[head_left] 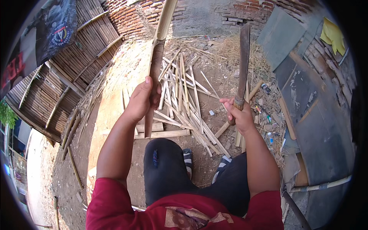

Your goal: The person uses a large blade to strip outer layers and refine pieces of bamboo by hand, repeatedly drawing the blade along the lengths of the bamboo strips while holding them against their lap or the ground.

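My left hand [143, 99] is closed round a long split piece of bamboo [157, 59], held upright with its hollow inner side and a node showing. Its top runs out past the upper edge of the view, and its lower end hangs just above my knee. In my right hand [238, 112] is a machete [244, 61], gripped by its handle with the dark blade pointing up. Blade and bamboo are apart. Below and between my hands lies a loose pile of thin bamboo strips [188, 92] on the dirt.
Bamboo pieces [165, 134] lie crosswise before my knees. A brick wall [203, 19] stands at the far side. To the left leans a bamboo slat panel [92, 46] with a printed banner [42, 38]. Dark boards [314, 115] and scattered litter [270, 138] are on the right.
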The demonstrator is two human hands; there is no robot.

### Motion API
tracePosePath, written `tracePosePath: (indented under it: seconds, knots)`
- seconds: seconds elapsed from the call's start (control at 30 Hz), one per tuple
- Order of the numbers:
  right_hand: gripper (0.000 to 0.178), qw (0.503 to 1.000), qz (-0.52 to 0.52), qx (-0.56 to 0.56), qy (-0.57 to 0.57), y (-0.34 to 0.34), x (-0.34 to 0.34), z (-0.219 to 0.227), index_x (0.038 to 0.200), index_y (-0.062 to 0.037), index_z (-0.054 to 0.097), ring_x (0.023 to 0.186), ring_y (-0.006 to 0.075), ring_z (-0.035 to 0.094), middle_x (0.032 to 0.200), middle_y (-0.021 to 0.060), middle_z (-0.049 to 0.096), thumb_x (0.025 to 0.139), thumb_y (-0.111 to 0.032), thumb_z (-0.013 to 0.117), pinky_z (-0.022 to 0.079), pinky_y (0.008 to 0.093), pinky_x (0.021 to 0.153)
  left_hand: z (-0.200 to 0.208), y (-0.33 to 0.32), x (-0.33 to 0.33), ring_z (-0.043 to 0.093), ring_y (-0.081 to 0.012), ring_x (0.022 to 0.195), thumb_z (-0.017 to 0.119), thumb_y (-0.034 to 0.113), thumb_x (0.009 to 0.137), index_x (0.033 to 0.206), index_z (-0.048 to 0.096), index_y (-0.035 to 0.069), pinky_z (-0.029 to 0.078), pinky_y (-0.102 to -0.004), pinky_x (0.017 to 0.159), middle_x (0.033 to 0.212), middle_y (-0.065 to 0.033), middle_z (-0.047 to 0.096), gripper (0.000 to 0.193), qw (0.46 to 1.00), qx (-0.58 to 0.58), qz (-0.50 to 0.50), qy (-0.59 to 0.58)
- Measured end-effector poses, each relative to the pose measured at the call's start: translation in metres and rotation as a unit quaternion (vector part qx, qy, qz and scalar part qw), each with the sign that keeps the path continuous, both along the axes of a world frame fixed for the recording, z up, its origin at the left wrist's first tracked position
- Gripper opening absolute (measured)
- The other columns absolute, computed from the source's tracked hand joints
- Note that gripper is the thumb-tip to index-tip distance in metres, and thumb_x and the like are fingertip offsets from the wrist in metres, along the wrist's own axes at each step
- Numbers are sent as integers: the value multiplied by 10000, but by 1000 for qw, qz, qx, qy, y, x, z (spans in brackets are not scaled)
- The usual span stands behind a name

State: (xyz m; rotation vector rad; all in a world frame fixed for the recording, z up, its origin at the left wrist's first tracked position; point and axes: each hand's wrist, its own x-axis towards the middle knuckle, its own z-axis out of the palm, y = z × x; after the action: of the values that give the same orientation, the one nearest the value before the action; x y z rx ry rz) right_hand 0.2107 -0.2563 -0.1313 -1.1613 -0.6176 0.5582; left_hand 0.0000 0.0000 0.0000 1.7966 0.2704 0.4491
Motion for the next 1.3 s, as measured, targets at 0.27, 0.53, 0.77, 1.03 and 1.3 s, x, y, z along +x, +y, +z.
tracePosePath:
  seconds: [0.27,0.53,0.77,1.03,1.3]
  knots:
    - [273,995,90,-34,-23,6,-41,22,901,-90,538,897,111,640,1160,139,706,856,-84,807,512,287,749,-11,-65,75,446,-139,531,309,672,1042,926,559,62,394,-279,531,629,-16,447,670,988,-112,-81,-63]
    - [323,997,51,-48,-34,1,-35,12,986,-48,585,884,94,626,1067,75,717,815,-112,852,510,275,814,-38,-96,103,494,-145,569,323,653,1046,979,540,62,461,-296,570,686,-26,504,633,957,-232,-56,-165]
    - [279,994,39,-87,-54,-9,-21,14,975,-45,631,862,88,619,964,12,680,808,-85,851,509,276,784,-44,-90,107,652,-222,972,290,644,1054,1285,505,43,513,-390,883,1047,-105,632,679,981,-87,-38,-169]
    - [288,991,67,-104,-47,-39,4,28,942,-62,598,906,153,663,1029,111,709,803,-81,849,542,337,802,13,30,39,337,-439,1416,717,177,818,1500,329,2,265,-523,1186,1526,-270,315,804,746,546,291,-248]
    - [278,974,118,-165,-105,-42,21,21,926,-47,651,831,117,639,935,56,722,775,-135,866,514,310,791,43,82,17,170,-376,1544,894,330,676,1536,364,205,119,-586,1262,1633,-132,253,1017,628,744,119,192]
